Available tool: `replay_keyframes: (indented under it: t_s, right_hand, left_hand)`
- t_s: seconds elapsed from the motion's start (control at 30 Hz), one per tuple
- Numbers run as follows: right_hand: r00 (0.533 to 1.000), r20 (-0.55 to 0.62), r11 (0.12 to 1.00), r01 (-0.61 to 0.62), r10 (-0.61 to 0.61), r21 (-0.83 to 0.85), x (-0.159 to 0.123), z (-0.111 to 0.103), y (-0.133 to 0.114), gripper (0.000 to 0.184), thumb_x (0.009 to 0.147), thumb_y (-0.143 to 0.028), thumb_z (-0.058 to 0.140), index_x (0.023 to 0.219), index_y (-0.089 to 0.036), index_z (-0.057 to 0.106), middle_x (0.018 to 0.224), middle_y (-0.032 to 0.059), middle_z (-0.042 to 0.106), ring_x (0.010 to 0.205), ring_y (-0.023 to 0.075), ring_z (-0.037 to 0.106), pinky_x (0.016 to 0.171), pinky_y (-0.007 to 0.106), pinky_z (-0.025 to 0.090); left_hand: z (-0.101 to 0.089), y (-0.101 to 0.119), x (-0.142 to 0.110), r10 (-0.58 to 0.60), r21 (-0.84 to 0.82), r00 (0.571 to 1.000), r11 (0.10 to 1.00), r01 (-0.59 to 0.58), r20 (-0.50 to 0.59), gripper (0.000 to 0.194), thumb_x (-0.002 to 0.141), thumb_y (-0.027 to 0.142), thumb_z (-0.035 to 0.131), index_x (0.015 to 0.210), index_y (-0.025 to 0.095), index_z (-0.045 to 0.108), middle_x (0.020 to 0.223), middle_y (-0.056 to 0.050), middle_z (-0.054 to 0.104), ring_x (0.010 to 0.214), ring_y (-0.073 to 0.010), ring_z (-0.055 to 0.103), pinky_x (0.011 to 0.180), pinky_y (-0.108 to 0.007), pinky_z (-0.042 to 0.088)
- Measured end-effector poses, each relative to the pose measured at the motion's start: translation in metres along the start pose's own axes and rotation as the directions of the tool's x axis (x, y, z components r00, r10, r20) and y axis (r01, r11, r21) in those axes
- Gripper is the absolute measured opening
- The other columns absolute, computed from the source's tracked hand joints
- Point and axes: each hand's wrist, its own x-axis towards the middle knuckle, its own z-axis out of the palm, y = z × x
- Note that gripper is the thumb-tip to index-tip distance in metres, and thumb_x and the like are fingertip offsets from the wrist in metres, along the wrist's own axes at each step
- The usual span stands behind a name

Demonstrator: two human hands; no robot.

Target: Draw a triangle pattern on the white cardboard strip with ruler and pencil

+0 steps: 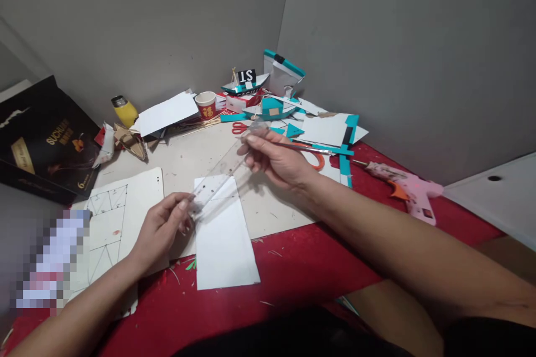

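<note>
A clear plastic ruler is held slantwise in the air above the table. My left hand pinches its near end between thumb and fingers. Its far end is gripped by my right hand, which also has a slim pen sticking out to the right past the thumb side. Beneath the ruler lies a white card rectangle with a faint line across its upper part. To the left of my left hand is a sheet with drawn triangles and lines.
A pink glue gun lies at the right on the red cloth. Orange-handled scissors, a paper cup, a model boat and teal-edged card pieces crowd the back. At left stand a yellow bottle and black box.
</note>
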Motion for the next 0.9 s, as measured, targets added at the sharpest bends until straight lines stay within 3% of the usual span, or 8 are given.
replay_keyframes:
  t_s: [0.1, 0.2, 0.33, 0.5, 0.7, 0.9]
  right_hand:
    - [0.996, -0.084, 0.999, 0.023, -0.019, 0.047, 0.007, -0.007, -0.003, 0.02, 0.081, -0.035, 0.073, 0.084, -0.019, 0.061, 0.063, -0.0036, 0.066, 0.043, 0.0051, 0.052, 0.038, 0.015, 0.037]
    - [0.993, -0.116, 0.998, 0.0, 0.007, 0.066, 0.01, -0.009, -0.003, 0.018, 0.084, -0.035, 0.068, 0.082, -0.019, 0.06, 0.058, -0.0038, 0.064, 0.04, 0.0052, 0.049, 0.036, 0.016, 0.033]
    - [0.994, -0.089, 0.997, -0.056, 0.06, 0.055, 0.006, -0.004, 0.0, 0.021, 0.083, -0.035, 0.069, 0.077, -0.019, 0.058, 0.054, -0.003, 0.063, 0.037, 0.0057, 0.048, 0.034, 0.016, 0.032]
    - [0.994, -0.029, 0.995, -0.102, 0.102, 0.012, 0.001, 0.001, 0.006, 0.024, 0.078, -0.037, 0.072, 0.074, -0.018, 0.059, 0.054, -0.0005, 0.065, 0.035, 0.0058, 0.047, 0.034, 0.015, 0.034]
    - [0.992, -0.04, 0.993, -0.115, 0.116, 0.02, 0.008, -0.005, 0.011, 0.023, 0.078, -0.037, 0.072, 0.076, -0.017, 0.06, 0.056, 0.0, 0.066, 0.037, 0.0054, 0.048, 0.035, 0.014, 0.034]
    - [0.991, -0.052, 0.992, -0.123, 0.124, 0.03, 0.009, -0.009, 0.013, 0.022, 0.078, -0.036, 0.073, 0.076, -0.017, 0.061, 0.058, 0.0002, 0.066, 0.038, 0.0055, 0.049, 0.035, 0.014, 0.035]
  left_hand:
    - [-0.009, -0.001, 0.006, -0.024, 0.097, 0.999, 0.995, 0.027, -0.038, 0.035, 0.097, 0.045, 0.047, 0.121, 0.021, 0.056, 0.103, -0.009, 0.068, 0.077, -0.0179, 0.062, 0.066, -0.033, 0.051]
    - [-0.015, 0.002, 0.018, -0.044, 0.245, 0.999, 0.968, 0.048, -0.022, 0.048, 0.09, 0.048, 0.057, 0.129, 0.019, 0.053, 0.122, -0.015, 0.062, 0.09, -0.0237, 0.061, 0.077, -0.041, 0.049]
    - [-0.015, 0.008, 0.045, -0.052, 0.427, 0.996, 0.904, 0.016, 0.074, 0.072, 0.069, 0.048, 0.077, 0.129, 0.017, 0.054, 0.117, -0.014, 0.061, 0.095, -0.029, 0.057, 0.084, -0.044, 0.044]
    - [-0.012, 0.013, 0.074, -0.127, 0.517, 0.974, 0.856, 0.011, 0.19, 0.057, 0.059, 0.049, 0.082, 0.103, 0.019, 0.06, 0.086, -0.004, 0.064, 0.075, -0.0231, 0.057, 0.066, -0.034, 0.042]
    - [-0.013, 0.012, 0.077, -0.145, 0.465, 0.974, 0.884, 0.047, 0.177, 0.055, 0.057, 0.048, 0.084, 0.093, 0.021, 0.053, 0.085, -0.003, 0.063, 0.072, -0.0207, 0.054, 0.062, -0.031, 0.038]
    - [-0.02, 0.002, 0.089, -0.145, 0.182, 0.973, 0.977, 0.112, 0.178, 0.035, 0.072, 0.039, 0.078, 0.089, 0.021, 0.053, 0.07, 0.003, 0.06, 0.062, -0.0143, 0.054, 0.056, -0.025, 0.04]
